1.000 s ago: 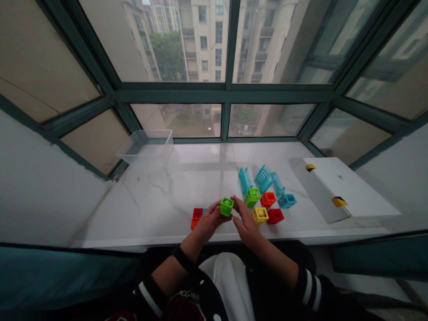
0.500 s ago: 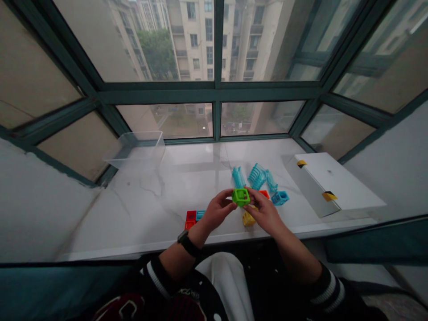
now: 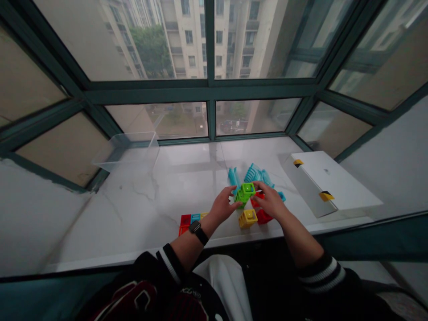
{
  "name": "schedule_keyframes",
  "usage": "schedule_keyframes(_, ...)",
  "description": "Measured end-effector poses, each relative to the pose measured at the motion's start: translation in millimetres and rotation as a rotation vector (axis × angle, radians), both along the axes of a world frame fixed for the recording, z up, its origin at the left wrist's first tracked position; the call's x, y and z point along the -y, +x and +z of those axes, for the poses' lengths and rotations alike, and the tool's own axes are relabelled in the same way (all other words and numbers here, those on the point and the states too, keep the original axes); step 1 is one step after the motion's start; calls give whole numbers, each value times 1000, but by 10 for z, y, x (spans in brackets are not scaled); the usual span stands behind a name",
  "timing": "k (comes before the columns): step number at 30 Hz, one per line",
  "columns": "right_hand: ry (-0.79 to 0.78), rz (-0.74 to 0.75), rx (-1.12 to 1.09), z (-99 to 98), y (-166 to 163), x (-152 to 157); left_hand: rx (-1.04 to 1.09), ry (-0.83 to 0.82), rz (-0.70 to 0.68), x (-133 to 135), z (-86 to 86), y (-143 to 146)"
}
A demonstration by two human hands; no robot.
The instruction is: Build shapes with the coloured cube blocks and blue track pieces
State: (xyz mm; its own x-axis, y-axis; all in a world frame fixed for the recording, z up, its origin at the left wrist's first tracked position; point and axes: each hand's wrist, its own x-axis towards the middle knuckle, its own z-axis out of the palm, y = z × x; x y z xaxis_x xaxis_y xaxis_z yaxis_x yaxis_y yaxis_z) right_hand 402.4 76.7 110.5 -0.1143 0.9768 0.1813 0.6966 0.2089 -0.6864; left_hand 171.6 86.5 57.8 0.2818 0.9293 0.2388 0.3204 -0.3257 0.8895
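On the white sill (image 3: 187, 178), green blocks (image 3: 248, 189) between curved hands (image 3: 271, 203), yellow block (image 3: 247, 219) nearby, any grip unclear.

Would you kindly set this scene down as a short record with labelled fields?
Left hand: thumb and fingers spread, close beside two green blocks
Right hand: fingertips at the upper green block; whether gripping is unclear
Green blocks: between the hands, one overlapping the other in view
Nearer the person: yellow block, red block
Beyond the hands: translucent blue pieces
Left on counter: red, blue and yellow blocks, partly hidden
Far left: clear plastic box
Far right: white boxlike object
Left wrist: dark watch
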Motion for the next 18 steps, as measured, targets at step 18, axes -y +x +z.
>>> schedule_keyframes(18, -65, 76, 125, -282, 17, -159, -113, -83, 7, -168, -142, 109)
